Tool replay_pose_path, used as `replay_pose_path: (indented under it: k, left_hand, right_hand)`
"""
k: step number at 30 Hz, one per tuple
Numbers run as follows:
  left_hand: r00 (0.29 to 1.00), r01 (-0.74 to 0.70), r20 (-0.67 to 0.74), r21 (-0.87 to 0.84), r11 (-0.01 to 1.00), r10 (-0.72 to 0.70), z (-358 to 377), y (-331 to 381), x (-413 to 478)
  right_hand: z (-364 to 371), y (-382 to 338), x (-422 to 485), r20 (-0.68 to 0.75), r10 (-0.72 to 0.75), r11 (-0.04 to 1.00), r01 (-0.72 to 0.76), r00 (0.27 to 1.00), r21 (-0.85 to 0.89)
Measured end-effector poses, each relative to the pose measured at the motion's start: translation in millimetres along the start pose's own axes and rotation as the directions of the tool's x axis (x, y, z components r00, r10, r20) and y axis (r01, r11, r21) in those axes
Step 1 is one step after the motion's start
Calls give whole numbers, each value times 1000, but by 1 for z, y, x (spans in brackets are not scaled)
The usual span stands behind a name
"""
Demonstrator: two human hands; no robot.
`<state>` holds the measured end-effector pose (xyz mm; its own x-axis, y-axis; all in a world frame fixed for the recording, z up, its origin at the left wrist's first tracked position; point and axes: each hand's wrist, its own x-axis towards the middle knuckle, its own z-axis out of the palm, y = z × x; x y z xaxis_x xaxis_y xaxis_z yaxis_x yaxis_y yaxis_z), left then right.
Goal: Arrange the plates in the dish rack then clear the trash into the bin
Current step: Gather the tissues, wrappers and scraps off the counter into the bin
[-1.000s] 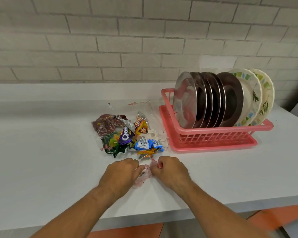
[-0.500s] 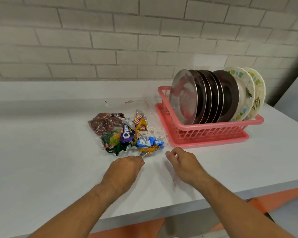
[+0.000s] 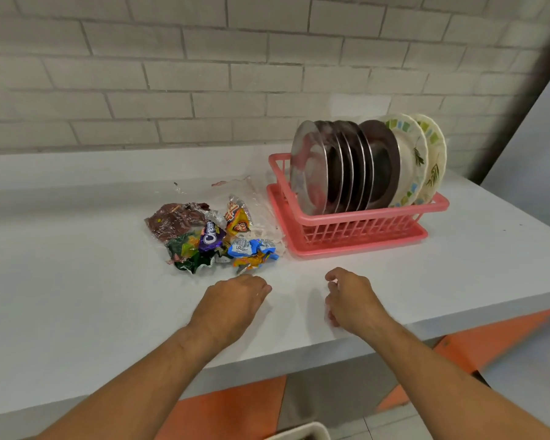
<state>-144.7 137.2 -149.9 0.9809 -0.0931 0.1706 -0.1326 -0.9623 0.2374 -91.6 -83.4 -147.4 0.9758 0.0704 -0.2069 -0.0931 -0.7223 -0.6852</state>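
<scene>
Several steel plates (image 3: 340,166) and two patterned white plates (image 3: 416,160) stand upright in the pink dish rack (image 3: 356,223) at the right of the white counter (image 3: 77,296). A heap of crumpled snack wrappers (image 3: 210,239) lies left of the rack. My left hand (image 3: 235,300) and my right hand (image 3: 351,300) rest on the counter in front of the heap, fingers curled, a hand's width apart. A thin clear plastic wrapper (image 3: 331,319) with a pinkish tint shows under my right hand, and a faint film seems to stretch toward my left hand.
A clear plastic bag (image 3: 251,192) lies flat behind the wrappers against the rack. The white rim of a bin (image 3: 299,431) shows on the floor below the counter edge. A brick wall backs the counter, and a grey panel stands at the far right.
My hands, together on a crumpled clear wrapper a second ago, have drawn apart, the right one moving right. The view has tilted down and the bin rim has come into sight.
</scene>
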Motion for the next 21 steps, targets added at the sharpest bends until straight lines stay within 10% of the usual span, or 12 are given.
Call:
replay_pose_path:
  k: [7, 21]
  left_hand:
    - [999, 23, -37, -115, 993, -28, 20, 70, -43]
    - [981, 63, 192, -143, 988, -35, 126, 126, -127]
  right_hand:
    - [-29, 46, -39, -157, -195, 972, 170, 968, -161]
    - [33, 198, -89, 311, -187, 960, 240, 932, -144]
